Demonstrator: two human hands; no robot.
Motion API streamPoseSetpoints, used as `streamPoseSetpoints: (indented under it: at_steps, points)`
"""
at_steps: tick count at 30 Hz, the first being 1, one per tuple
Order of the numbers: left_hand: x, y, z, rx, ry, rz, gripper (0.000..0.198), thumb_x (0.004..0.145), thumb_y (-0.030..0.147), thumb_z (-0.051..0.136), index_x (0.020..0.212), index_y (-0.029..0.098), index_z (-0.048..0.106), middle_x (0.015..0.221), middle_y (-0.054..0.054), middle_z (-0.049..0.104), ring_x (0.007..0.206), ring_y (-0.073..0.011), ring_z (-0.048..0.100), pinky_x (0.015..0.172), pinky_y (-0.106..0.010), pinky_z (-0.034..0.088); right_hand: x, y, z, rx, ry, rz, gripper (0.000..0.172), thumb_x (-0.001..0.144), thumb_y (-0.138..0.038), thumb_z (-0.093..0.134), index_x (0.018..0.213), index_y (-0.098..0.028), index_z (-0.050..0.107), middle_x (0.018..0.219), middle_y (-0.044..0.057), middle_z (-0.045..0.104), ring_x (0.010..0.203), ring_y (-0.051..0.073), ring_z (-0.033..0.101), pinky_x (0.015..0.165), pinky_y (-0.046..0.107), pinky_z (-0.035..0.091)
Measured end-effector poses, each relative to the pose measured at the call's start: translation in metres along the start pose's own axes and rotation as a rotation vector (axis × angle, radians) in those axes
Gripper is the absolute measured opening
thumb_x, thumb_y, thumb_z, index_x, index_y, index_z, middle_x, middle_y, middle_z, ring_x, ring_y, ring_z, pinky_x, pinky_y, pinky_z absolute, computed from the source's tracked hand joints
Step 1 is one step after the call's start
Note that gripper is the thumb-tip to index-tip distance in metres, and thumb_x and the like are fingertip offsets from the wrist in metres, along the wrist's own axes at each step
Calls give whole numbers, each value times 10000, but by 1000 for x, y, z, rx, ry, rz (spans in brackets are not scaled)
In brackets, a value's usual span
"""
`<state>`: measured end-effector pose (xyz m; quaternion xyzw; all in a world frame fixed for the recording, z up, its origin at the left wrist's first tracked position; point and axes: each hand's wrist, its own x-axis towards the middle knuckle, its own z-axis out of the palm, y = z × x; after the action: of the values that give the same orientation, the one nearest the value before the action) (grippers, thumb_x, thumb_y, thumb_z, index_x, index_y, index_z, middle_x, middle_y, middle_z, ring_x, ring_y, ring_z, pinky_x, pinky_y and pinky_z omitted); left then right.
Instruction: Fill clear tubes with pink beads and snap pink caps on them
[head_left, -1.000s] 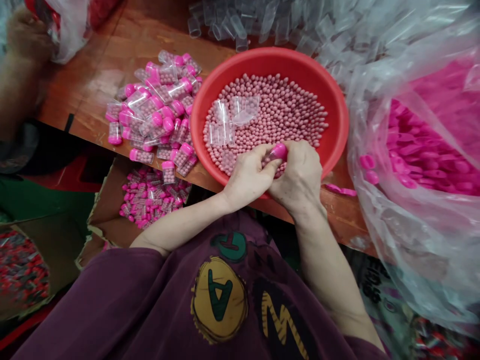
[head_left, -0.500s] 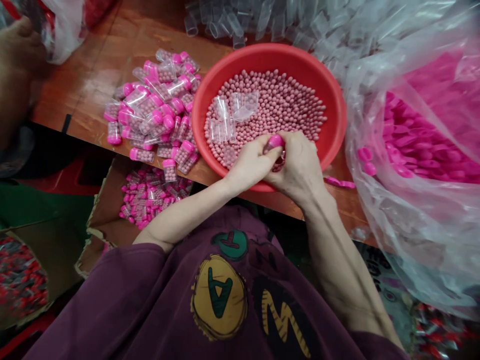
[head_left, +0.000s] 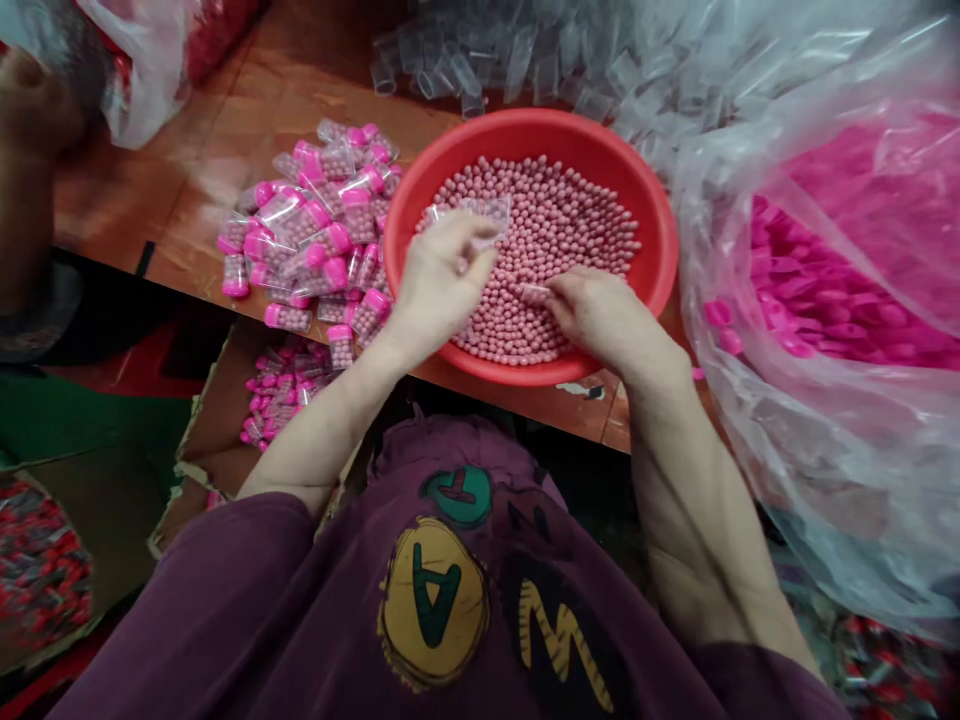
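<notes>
A red plastic basin holds many small pink beads. My left hand is over its left side, thumb and fingers apart, close to clear plastic tubes lying on the beads. Whether its fingertips touch them I cannot tell. My right hand pinches a small clear tube low among the beads; pink beads show at it. Left of the basin lies a pile of bead-filled tubes with bright pink caps.
An open plastic bag of pink caps stands at right. Empty clear tubes lie behind the basin. Below the table edge, a cardboard box holds more capped tubes. Another person's hand is at far left.
My hands have separated. The pink-capped tube between them has left my hands. My left hand moved left and up to the clear tubes; my right now pinches a tube in the beads.
</notes>
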<state>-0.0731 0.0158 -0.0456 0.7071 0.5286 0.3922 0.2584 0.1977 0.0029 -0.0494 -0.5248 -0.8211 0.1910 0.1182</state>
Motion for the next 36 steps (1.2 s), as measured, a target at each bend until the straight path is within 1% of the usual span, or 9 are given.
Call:
streamPoseSetpoints:
  at_steps: [5,9,16,20,25,28,30,33,36]
  points:
    - [-14,29,34,39,-183,107,447,1000,102,623,1426,174,736,1497,-136,791,1404,-270,735,1192,-435,605,-14,-1,-12,533,148,96,326,1064,-545,749,1239,-271,762,1035,67,837,920,275,787,848,454,672]
    - [-8,40,38,147,-296,324,588,952,10,562,1496,174,715,1668,-158,690,1507,-300,652,1306,-508,513,-18,7,-11,805,166,147,593,930,-823,844,1169,-296,718,843,9,758,695,210,703,610,371,590]
    - [24,56,43,126,-546,285,155,972,150,657,1051,153,789,1074,-116,781,1022,-254,727,954,-396,572,-8,8,1,904,194,131,699,935,-975,717,1169,-319,653,825,-13,755,634,185,697,585,365,568]
    - [39,48,37,299,-581,226,207,883,138,699,1055,150,813,1064,-124,760,1009,-268,710,942,-414,567,-34,15,-12,833,465,172,566,1056,-874,651,1263,-348,641,946,9,804,745,199,746,712,386,626]
    - [40,48,34,596,-666,222,367,950,161,641,1264,139,830,1275,-169,748,1291,-338,694,1150,-452,554,-116,81,-37,539,778,433,119,1135,-402,687,1128,-284,701,923,57,805,692,174,640,708,372,573]
    - [35,58,51,729,-790,227,385,982,137,587,1277,87,829,1321,-202,738,1281,-349,710,1144,-453,564,-161,110,-30,193,566,567,84,1033,-210,710,968,-242,754,865,64,779,769,192,656,818,395,605]
    - [33,66,69,765,-834,260,400,976,94,548,1257,62,832,1330,-215,738,1229,-336,731,1095,-433,583,-174,113,-14,19,394,565,148,1013,-174,676,1039,-221,814,1054,108,805,940,233,712,981,446,634]
    - [36,72,98,700,-845,293,419,912,42,554,1224,56,833,1314,-210,740,1172,-317,739,1053,-422,593,-169,101,12,-136,251,567,287,1072,-224,590,1216,-191,836,1317,178,762,1133,302,711,1073,520,632]
    - [44,70,114,495,-818,243,330,826,41,635,1086,90,833,1196,-164,747,1134,-297,721,1060,-421,587,-157,90,25,-206,207,590,326,1111,-303,548,1113,-140,830,1315,256,751,1181,381,687,1058,589,617]
